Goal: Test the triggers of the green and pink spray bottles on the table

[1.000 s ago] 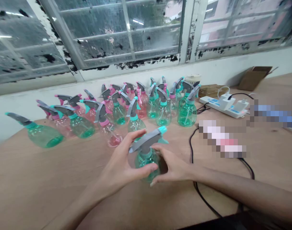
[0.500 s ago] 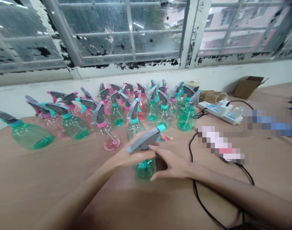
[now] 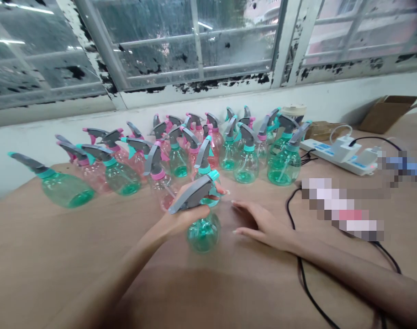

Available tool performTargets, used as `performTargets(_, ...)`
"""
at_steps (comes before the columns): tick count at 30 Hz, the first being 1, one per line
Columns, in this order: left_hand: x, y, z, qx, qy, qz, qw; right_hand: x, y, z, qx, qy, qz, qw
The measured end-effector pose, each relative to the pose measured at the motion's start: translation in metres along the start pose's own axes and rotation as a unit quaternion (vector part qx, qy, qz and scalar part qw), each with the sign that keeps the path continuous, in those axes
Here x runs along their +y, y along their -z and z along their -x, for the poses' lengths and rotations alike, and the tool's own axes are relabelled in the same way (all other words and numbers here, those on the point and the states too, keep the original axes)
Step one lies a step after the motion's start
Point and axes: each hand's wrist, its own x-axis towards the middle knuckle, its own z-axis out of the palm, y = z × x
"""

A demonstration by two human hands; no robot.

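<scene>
A green spray bottle with a grey trigger head stands on the wooden table in front of me. My left hand is wrapped round its neck just under the trigger head. My right hand lies open on the table just right of the bottle, fingers stretched out and not touching it. Behind them stands a crowd of several green and pink spray bottles, some leaning.
A white power strip with plugs sits at the right, and a black cable runs across the table towards me. A cardboard box lies at the far right. A wall with windows backs the table.
My right hand has let go of the green bottle and come to rest on the table. My left hand has shifted from the body up to the neck.
</scene>
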Motion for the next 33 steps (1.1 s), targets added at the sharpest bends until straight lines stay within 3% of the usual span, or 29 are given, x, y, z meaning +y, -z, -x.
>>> performTargets(4, -0.004, -0.001, 0.002, 0.021, 0.042, -0.024, 0.999, 0.004, -0.001, -0.001, 0.013, -0.004, 0.033, 0.999)
performTargets(10, -0.009, 0.0, 0.002, 0.002, 0.06, -0.006, 0.998, 0.006, -0.004, -0.002, 0.032, 0.023, 0.097, 0.995)
performTargets(15, -0.005, 0.002, -0.004, -0.028, 0.028, 0.006, 0.999, 0.007, -0.004, -0.003, 0.034, 0.021, 0.133, 0.99)
performTargets(23, 0.005, -0.013, 0.004, -0.01, -0.03, 0.031, 0.999, 0.005, -0.004, -0.001, 0.014, 0.001, 0.152, 0.988)
performTargets(33, -0.002, -0.015, 0.004, 0.026, -0.022, 0.017, 0.999, 0.008, -0.003, -0.001, 0.008, 0.008, 0.158, 0.987)
